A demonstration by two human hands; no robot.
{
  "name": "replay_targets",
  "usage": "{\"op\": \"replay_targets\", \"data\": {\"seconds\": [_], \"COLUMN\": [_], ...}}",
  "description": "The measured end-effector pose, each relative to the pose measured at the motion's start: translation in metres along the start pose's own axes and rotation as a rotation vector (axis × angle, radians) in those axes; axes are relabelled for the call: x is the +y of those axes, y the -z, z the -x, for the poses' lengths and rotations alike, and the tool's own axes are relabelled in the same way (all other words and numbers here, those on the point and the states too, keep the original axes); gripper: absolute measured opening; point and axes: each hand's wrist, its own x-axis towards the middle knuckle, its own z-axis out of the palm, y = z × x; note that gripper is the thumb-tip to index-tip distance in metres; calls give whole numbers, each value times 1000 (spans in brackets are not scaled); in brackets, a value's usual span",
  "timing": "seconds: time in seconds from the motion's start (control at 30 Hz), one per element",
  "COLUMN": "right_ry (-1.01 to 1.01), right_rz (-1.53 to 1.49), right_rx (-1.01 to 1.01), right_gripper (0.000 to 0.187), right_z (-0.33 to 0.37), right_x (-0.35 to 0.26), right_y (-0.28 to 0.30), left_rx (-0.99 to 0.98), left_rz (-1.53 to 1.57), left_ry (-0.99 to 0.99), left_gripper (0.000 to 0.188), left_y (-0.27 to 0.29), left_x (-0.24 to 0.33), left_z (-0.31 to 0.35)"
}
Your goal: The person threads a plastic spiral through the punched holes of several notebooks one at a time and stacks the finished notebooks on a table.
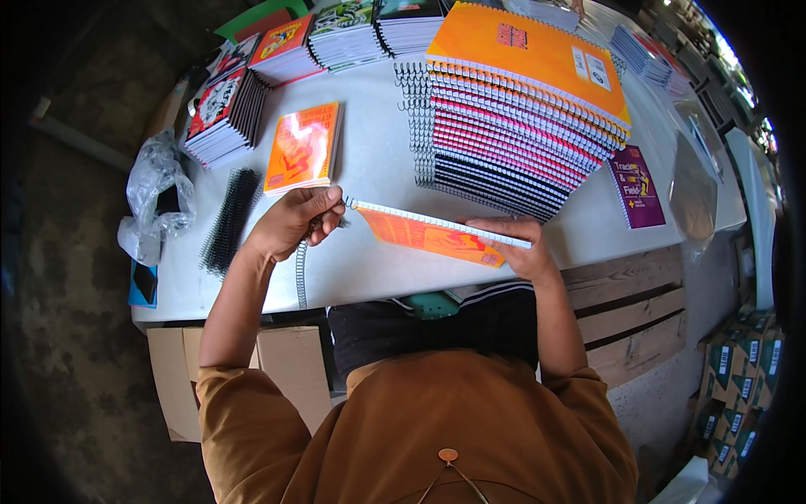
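Note:
Above the table's near edge my right hand grips an orange notebook by its right end, its punched white edge turned up. My left hand is closed on a dark spiral binding wire at the notebook's left end. A length of the wire hangs below that hand, and hooked wire ends show between the hand and the notebook corner. How far the wire runs through the holes I cannot tell. Just beyond my left hand lies a small stack of orange notebooks. A bundle of loose dark spiral wires lies to its left.
A tall stack of spiral notebooks stands beyond my right hand. Several notebook stacks line the far left. A crumpled plastic bag sits at the left edge, a purple notebook at the right. Cardboard is below the table.

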Motion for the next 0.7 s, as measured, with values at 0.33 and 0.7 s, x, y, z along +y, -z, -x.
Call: {"op": "replay_targets", "data": {"seconds": [0.33, 0.7], "right_ry": [-170, -149], "right_rz": [-86, -2], "right_rx": [123, 90], "right_gripper": [26, 27], "right_z": [7, 10], "right_x": [-1, 1], "right_y": [-4, -5], "left_rx": [33, 129], "left_rz": [-326, -374], "left_ry": [-231, -343], "left_gripper": [25, 35], "left_y": [-12, -24], "left_x": [3, -26], "left_z": [9, -5]}}
